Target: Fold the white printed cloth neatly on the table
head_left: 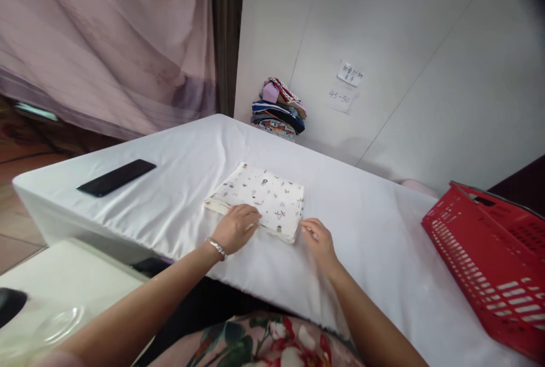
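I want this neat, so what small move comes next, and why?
Probably square the near-right corner of the patterned cloth: layers look uneven there, the left grip is at the near edge, and the right grip is beside that corner.

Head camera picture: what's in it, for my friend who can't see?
A person's left hand touches a folded, patterned white cloth on a table, the right hand at the cloth's edge. A flat black object lies left, a red basket right, and piled fabrics behind.

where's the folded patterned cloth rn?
Head view, centre: the folded patterned cloth lies on the white-covered table, left hand at its near edge, right hand by its near right corner.
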A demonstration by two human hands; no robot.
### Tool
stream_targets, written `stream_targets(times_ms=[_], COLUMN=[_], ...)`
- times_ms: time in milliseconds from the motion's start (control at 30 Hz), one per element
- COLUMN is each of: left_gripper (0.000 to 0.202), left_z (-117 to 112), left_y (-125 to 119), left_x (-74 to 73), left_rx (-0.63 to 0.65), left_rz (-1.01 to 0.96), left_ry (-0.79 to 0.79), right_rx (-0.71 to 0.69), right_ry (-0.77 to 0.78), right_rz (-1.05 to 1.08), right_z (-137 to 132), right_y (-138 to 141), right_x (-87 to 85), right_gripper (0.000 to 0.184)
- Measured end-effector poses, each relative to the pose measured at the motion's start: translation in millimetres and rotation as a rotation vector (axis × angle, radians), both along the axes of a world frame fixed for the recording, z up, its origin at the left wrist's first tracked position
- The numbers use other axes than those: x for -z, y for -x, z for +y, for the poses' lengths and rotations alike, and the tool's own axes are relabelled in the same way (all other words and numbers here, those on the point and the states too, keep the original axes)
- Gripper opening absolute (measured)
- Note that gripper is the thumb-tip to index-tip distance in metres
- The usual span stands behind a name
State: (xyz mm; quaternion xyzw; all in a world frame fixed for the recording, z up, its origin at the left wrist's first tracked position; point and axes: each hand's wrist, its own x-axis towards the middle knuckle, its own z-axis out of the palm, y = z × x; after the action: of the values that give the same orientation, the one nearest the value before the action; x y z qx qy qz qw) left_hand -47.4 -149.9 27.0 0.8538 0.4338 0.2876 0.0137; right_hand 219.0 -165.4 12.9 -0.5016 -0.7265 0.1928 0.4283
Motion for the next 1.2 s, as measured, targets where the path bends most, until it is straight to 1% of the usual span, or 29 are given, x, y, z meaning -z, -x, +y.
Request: stream_targets(times_ms=[33, 100, 200, 300, 400, 500, 667, 767, 967, 1067, 1133, 1200], left_gripper=[0.022, 0.021, 0.019, 0.017, 0.015, 0.015, 0.02, 0.019, 0.018, 0.018, 0.019, 0.02], left_z=[-1.9, -3.9, -3.1, -0.6, 1.1, 1.4, -1.3, -3.7, -4.8, -3.3, -2.6, -2.4], left_y=[-10.7, -28.6, -46.7, -56.8, -61.6, -63.8, -66.9, -68.6, -73.2, -76.5, -78.7, -80.3], left_x=[0.6, 2.3, 5.9, 10.7, 15.4, 18.0, 17.6, 16.6, 17.5, 18.4, 18.7, 18.7], left_rx=[0.048, 0.105, 0.137, 0.146, 0.137, 0.122, 0.074, 0.059, 0.09, 0.079, 0.056, 0.036], left_rz=[0.001, 0.002, 0.01, 0.016, 0.011, -0.015, -0.05, -0.041, -0.001, 0.008, 0.007, -0.002], left_ry=[0.009, 0.021, 0.029, 0.029, 0.027, 0.028, 0.033, 0.037, 0.035, 0.034, 0.038, 0.044], right_rx=[-0.004, -0.018, -0.027, -0.027, -0.047, -0.071, -0.128, -0.134, -0.119, -0.118, -0.076, -0.002], right_ry=[0.002, -0.021, -0.062, -0.072, -0.062, -0.042, -0.011, 0.003, -0.009, -0.008, 0.001, 0.036], right_rz=[0.004, 0.004, 0.004, -0.037, -0.105, -0.154, -0.196, -0.196, -0.181, -0.166, -0.14, -0.096], right_z=[2.6, 6.5, 7.0, 1.7, -3.8, -5.6, -3.9, -2.7, -2.0, -2.5, -2.8, -3.0], right_y=[1.2, 4.3, 8.3, 8.6, 5.4, 2.4, 2.3, 3.0, 5.5, 5.0, 2.5, -1.5], right_x=[-1.8, -4.0, -2.5, 3.5, 8.7, 10.1, 10.0, 10.7, 8.7, 7.1, 6.8, 7.3], right_gripper=[0.022, 0.02, 0.022, 0.025, 0.027, 0.026, 0.028, 0.028, 0.026, 0.025, 0.025, 0.022])
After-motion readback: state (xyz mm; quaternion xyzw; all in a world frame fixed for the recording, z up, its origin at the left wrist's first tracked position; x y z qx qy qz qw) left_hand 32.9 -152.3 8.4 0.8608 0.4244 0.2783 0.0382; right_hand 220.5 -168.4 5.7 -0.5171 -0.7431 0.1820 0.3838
